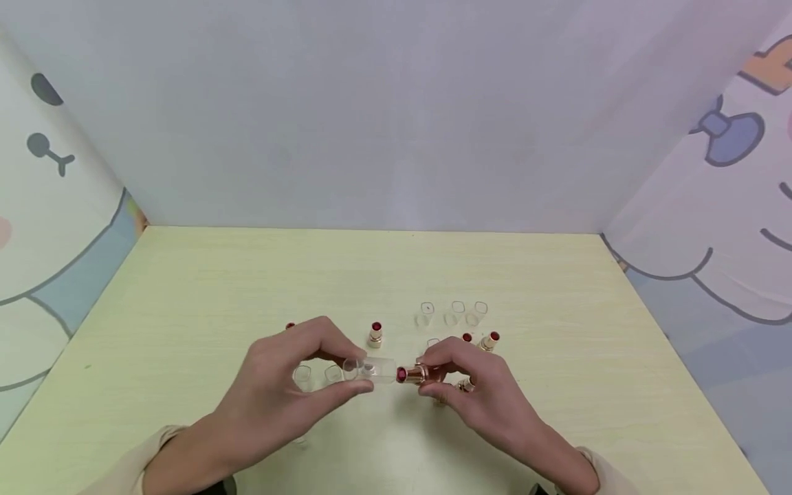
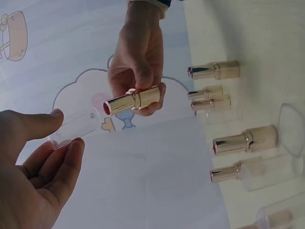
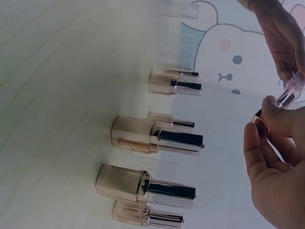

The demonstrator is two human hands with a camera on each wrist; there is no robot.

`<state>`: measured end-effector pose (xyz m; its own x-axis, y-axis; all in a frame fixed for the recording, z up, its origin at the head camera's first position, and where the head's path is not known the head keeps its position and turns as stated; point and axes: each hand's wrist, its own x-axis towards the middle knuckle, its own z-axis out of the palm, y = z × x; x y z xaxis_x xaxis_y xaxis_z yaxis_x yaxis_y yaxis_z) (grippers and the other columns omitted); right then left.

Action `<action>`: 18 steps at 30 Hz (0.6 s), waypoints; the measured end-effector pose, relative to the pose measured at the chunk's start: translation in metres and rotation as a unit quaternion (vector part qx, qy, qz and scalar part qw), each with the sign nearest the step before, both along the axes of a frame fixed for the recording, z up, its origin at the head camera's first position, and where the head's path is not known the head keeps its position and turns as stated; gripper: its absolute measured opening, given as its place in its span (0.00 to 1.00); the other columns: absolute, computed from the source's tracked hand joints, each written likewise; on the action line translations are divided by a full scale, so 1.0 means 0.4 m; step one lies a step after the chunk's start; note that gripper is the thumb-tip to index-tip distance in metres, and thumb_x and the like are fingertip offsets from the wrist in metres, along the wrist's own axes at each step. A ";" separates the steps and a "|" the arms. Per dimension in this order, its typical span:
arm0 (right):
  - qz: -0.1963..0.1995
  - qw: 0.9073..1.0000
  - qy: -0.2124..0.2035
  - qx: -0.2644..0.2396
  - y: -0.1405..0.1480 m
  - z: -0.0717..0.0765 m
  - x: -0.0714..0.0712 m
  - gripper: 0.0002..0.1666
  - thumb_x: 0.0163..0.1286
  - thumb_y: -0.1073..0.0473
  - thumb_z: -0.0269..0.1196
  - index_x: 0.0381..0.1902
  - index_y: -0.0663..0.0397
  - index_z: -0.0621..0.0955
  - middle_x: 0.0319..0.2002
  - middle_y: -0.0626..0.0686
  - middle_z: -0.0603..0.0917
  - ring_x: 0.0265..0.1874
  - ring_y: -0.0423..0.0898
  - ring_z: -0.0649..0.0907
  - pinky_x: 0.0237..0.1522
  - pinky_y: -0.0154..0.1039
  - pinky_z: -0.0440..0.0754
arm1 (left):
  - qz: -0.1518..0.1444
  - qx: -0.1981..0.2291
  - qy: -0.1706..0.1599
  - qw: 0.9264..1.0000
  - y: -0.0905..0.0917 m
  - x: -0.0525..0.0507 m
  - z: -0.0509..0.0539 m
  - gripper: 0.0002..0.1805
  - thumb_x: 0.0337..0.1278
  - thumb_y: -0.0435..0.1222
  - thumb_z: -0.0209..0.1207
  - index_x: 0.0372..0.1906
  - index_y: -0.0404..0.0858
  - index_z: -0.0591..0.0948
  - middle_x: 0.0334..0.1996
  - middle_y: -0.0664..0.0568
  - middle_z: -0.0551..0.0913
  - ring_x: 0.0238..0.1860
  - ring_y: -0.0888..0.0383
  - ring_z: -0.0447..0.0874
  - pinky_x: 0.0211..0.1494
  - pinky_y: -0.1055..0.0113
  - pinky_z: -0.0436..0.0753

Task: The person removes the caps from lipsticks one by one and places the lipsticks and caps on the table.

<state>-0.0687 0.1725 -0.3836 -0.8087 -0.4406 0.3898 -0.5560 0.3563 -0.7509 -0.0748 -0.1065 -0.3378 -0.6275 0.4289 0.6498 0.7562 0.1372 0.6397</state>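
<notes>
My left hand [image 1: 272, 388] pinches a clear lipstick cap [image 1: 380, 370] between thumb and fingers, holding it sideways above the table. Opposite it, my right hand [image 1: 489, 385] grips the base of a gold lipstick tube [image 1: 416, 374], whose red end points left at the cap's mouth. In the left wrist view the cap [image 2: 78, 129] and the lipstick tube [image 2: 128, 101] lie nearly in line, with the red end close to the rim. The right wrist view shows the right hand's fingers [image 3: 281, 114] around the tube's base; whether cap and tube touch there I cannot tell.
Several uncapped gold lipstick tubes stand on the pale wooden table [image 1: 247, 275], one alone in the middle [image 1: 375, 335], others by the right hand [image 1: 490, 341]. Clear caps stand at the back right [image 1: 456, 313] and beside the left hand [image 1: 333, 374]. A plain curtain [image 1: 396, 124] hangs behind.
</notes>
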 end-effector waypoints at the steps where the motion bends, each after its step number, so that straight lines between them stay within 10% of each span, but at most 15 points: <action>1: -0.010 1.000 -0.003 0.005 0.005 0.001 0.001 0.23 0.57 0.65 0.79 0.47 0.39 0.84 0.42 0.39 0.87 0.36 0.33 0.85 0.33 0.29 0.84 | 0.003 0.004 0.004 1.000 -0.005 0.001 0.004 0.17 0.51 0.30 0.78 0.44 0.44 0.84 0.38 0.60 0.86 0.40 0.65 0.88 0.50 0.76 0.86; 18: -0.033 0.999 -0.026 0.021 0.020 0.020 0.000 0.23 0.61 0.62 0.77 0.51 0.37 0.83 0.45 0.38 0.89 0.42 0.35 0.89 0.34 0.30 0.82 | 0.006 -0.066 -0.014 0.998 -0.010 0.030 -0.039 0.24 0.46 0.28 0.79 0.45 0.49 0.82 0.39 0.66 0.86 0.42 0.67 0.86 0.50 0.78 0.84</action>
<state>-0.0686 0.1803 -0.3756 -0.8548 -0.4016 0.3287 -0.4913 0.4225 -0.7617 -0.0629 -0.1103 -0.3534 -0.6503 0.5022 0.5701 0.7358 0.2298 0.6370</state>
